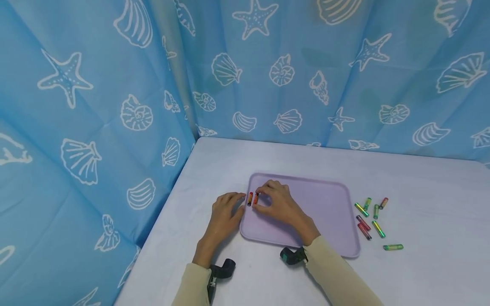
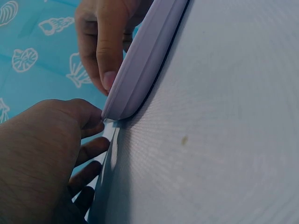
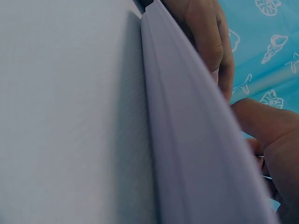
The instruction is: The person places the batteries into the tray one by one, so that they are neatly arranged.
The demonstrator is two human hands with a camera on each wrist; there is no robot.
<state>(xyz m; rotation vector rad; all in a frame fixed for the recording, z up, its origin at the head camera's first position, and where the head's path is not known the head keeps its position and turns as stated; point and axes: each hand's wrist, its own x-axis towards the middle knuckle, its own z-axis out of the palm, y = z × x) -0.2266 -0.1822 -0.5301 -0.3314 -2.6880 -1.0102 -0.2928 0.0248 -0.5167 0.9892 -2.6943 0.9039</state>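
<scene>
A purple tray [image 1: 311, 212] lies on the table. Near its left end, two red, black and gold batteries stand side by side in view, lengthwise to the tray's short side. My right hand [image 1: 278, 203] reaches across the tray and pinches the right battery [image 1: 256, 198] between thumb and fingers. Just left of it lies the other battery [image 1: 250, 199]. My left hand [image 1: 226, 216] is at the tray's left rim, fingers loosely bent and fingertips right at the edge. In the left wrist view, the left thumb [image 2: 86, 113] meets the tray corner. The tray wall hides the batteries in both wrist views.
Right of the tray, several loose batteries lie scattered on the white-covered table [image 1: 428, 204], among them a green one [image 1: 393, 247] and a red one [image 1: 364, 231]. A blue curtain [image 1: 268, 97] with shell prints hangs behind and along the left. Black wrist cameras [image 1: 292, 256] sit below both hands.
</scene>
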